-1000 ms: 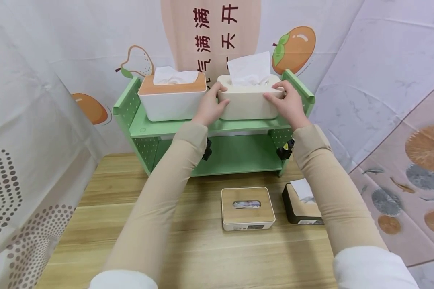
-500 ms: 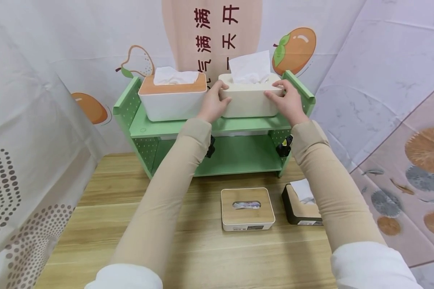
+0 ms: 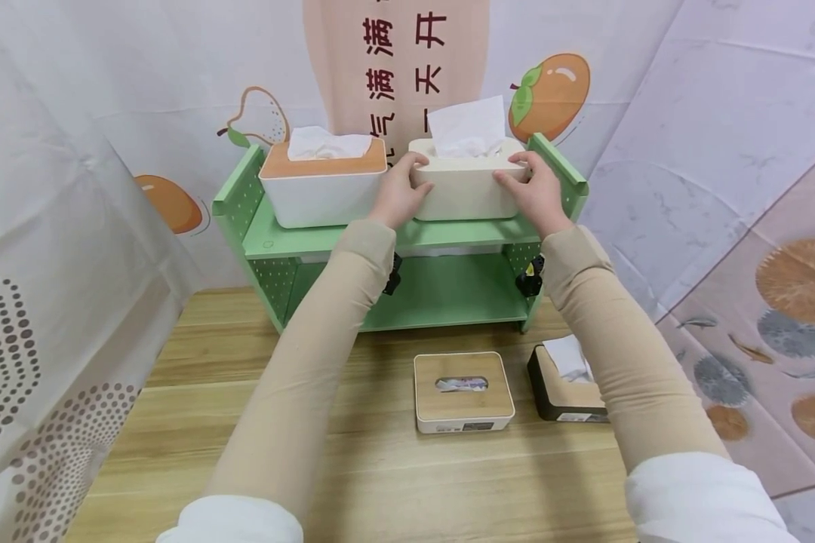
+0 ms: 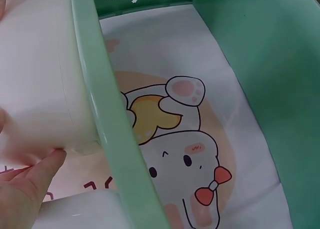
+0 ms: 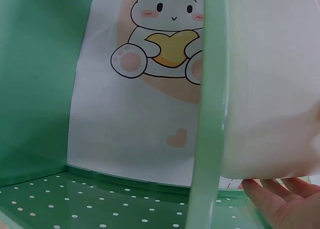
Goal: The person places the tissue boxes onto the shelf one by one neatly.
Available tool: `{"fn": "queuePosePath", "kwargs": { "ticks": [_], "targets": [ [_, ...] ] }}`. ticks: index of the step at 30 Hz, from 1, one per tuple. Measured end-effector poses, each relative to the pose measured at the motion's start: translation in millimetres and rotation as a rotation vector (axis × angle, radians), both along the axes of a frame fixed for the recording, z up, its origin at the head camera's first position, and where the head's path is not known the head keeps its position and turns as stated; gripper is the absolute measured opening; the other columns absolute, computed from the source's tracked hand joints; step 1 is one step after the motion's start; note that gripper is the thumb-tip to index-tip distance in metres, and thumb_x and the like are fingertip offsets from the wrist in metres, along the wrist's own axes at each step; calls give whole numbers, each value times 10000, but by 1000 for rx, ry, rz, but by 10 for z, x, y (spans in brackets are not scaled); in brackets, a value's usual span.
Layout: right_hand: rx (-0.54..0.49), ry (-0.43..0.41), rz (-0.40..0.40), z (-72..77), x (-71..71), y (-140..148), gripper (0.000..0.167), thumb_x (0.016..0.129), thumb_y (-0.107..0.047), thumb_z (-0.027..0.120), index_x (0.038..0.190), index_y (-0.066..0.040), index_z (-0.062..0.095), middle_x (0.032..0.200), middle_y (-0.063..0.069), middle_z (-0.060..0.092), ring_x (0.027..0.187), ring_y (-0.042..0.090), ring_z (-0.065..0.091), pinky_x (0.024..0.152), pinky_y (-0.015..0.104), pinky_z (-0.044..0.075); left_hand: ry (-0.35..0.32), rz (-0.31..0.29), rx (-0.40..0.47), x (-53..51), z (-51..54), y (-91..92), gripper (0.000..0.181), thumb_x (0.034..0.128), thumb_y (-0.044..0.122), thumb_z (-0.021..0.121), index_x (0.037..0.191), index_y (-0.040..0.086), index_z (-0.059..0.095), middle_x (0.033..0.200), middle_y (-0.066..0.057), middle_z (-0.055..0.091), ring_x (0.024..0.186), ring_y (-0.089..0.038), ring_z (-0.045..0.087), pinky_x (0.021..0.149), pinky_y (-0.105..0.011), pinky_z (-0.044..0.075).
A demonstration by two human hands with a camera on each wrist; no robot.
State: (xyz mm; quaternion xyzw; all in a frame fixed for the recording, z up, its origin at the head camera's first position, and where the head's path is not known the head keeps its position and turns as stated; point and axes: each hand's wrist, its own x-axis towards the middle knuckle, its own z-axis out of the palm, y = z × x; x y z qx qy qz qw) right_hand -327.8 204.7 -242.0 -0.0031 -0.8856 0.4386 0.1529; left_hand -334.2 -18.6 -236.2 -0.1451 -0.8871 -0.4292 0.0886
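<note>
A cream tissue box (image 3: 463,194) with a white tissue (image 3: 467,124) standing up from it sits on the upper board of a green two-tier rack (image 3: 292,240). My left hand (image 3: 397,192) grips its left end, and my right hand (image 3: 538,192) grips the right end, thumbs on the front face. Seen from the left wrist, the fingers (image 4: 47,171) press the end of the cream box (image 4: 40,84). In the right wrist view, fingers (image 5: 265,196) lie against the other end of the box (image 5: 272,99). The back of the box is hidden.
A white tissue box with a wooden lid (image 3: 329,197) stands left of the cream one, close to my left hand. On the wooden table (image 3: 258,302) below are a small wood-topped box (image 3: 463,407) and a black-sided tissue box (image 3: 564,388), partly behind my right sleeve.
The cream box has shifted slightly back on the upper board, with both hands still holding its ends. My left forearm has moved a little right and forward. The other boxes stay put.
</note>
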Motion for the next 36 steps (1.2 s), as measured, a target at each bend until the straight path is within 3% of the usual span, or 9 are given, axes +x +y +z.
{"fn": "queuePosePath", "kwargs": {
  "ticks": [5,8,14,17,21,26,32,36],
  "targets": [
    [6,8,1,-16,20,-15,502,911,-417,593,1314,-135,490,1161,117,519,942,181,443,791,282,389,4,11,-22,19,11,11,415,948,159,578,1345,111,469,1350,-89,531,1225,-184,495,1050,-288,382],
    [11,20,6,-25,42,-11,532,912,-409,597,1344,-123,480,1254,131,523,1056,215,462,903,340,403,23,13,-50,48,24,16,448,950,178,577,1376,120,453,1421,-51,477,1318,-171,428,1101,-263,324],
    [15,112,-28,-30,111,15,551,911,-358,611,1371,-88,472,1457,79,428,1362,209,347,1136,360,263,113,-7,-61,211,66,30,464,955,200,566,1394,118,440,1460,-19,430,1371,-153,359,1132,-214,244],
    [17,197,-29,-31,179,0,511,915,-324,605,1339,-60,495,1445,92,425,1388,200,305,1156,346,219,158,-23,-5,302,55,13,443,955,181,560,1376,94,456,1467,-46,419,1393,-163,324,1138,-200,214],
    [9,298,5,-73,318,-43,440,921,-252,597,1286,-19,524,1443,126,404,1388,210,295,1157,348,200,171,-10,73,412,-4,-63,405,965,166,531,1356,83,471,1491,-90,381,1435,-179,237,1158,-233,179],
    [10,354,72,-238,478,-98,381,912,-179,605,1240,6,550,1437,159,403,1365,255,325,1142,397,227,229,15,70,532,-205,-216,363,974,175,510,1317,57,504,1463,-107,415,1428,-198,258,1157,-304,229],
    [18,397,178,-576,689,-116,334,873,-68,631,1180,51,574,1383,227,447,1311,361,377,1102,521,261,254,-28,122,757,-569,-332,353,956,105,521,1293,0,511,1480,-141,377,1386,-235,331,1083,-342,372],
    [57,380,253,-827,845,-98,339,858,-32,643,1175,61,569,1364,240,455,1280,388,399,1075,558,287,268,-43,140,922,-831,-382,335,950,85,529,1272,-9,528,1469,-164,391,1373,-266,352,1089,-402,361]
  ]
}}
